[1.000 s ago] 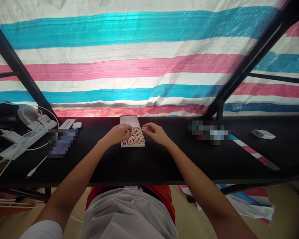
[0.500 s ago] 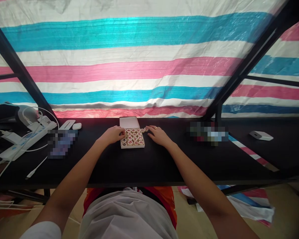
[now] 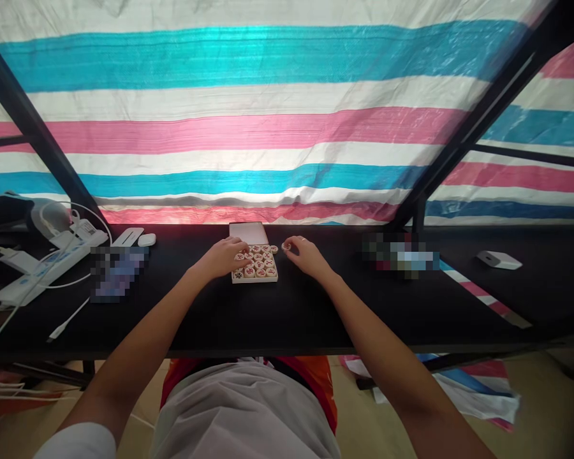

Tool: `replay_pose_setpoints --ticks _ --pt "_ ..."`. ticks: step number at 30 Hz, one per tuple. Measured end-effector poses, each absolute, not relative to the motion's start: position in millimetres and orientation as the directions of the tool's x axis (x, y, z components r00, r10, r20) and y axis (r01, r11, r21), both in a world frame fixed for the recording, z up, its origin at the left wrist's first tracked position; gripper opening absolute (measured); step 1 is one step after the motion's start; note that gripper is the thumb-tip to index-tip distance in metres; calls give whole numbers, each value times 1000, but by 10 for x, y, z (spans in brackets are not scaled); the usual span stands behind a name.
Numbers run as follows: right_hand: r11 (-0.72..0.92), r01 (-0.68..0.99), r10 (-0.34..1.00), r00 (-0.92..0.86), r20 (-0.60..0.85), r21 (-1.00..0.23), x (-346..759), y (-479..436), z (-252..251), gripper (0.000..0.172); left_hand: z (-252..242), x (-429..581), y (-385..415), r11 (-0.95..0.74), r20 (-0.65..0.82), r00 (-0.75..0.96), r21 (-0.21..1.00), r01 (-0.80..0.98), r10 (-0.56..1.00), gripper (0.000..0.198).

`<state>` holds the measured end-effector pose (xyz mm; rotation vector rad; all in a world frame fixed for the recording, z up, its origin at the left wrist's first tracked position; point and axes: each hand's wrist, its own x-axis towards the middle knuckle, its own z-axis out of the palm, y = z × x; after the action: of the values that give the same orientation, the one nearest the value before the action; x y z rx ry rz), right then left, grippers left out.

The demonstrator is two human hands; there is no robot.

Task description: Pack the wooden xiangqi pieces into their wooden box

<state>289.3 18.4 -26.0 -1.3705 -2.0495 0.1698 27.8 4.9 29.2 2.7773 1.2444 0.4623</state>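
Note:
A shallow white box [image 3: 254,279] on the black table holds rows of round xiangqi pieces [image 3: 258,264] with red or black characters. Its lid [image 3: 247,233] lies folded back behind it. My left hand [image 3: 227,256] rests over the box's left side, thumb and fingers apart, touching the pieces there and covering some. My right hand [image 3: 306,252] is to the right of the box, pinching one xiangqi piece [image 3: 286,247] between thumb and fingers. Another loose piece [image 3: 274,249] lies by the box's back right corner.
On the left are a power strip [image 3: 41,271] with white cables, a blurred phone-like object [image 3: 119,274] and a white earbud case [image 3: 147,240]. A blurred item [image 3: 402,255] and a white charger [image 3: 499,259] lie to the right. Striped sheeting [image 3: 268,134] hangs behind.
My right hand has closed on one of the two loose pieces and drawn it slightly right, away from the other. My left hand has spread its fingers and moved further over the box.

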Motion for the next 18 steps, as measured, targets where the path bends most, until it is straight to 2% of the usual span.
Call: replay_pose_setpoints --ticks 2,4,6,9,12,15,18 --pt "529 652 827 -254 502 -543 2788 104 -210 17 267 335 6 -699 309 630 235 675 713 27" --pt "594 551 795 -291 532 -587 2658 9 -172 23 231 393 -36 -704 342 615 316 636 710 27" --pt "650 493 756 -344 556 -579 2539 -78 -152 24 189 441 -62 -686 341 597 422 593 726 25" --pt "712 439 699 -374 610 -548 2432 -155 -154 14 123 490 -62 -598 302 537 586 547 788 21" --pt "723 415 688 -369 625 -552 2404 -176 -166 11 94 513 -49 -523 262 498 686 506 826 23" --pt "708 440 704 -381 599 -552 2411 -184 -150 13 167 471 -53 -524 246 518 686 504 820 24" --pt "700 509 710 -416 568 -501 2468 -160 -115 21 312 330 -43 -588 226 562 509 629 796 22"
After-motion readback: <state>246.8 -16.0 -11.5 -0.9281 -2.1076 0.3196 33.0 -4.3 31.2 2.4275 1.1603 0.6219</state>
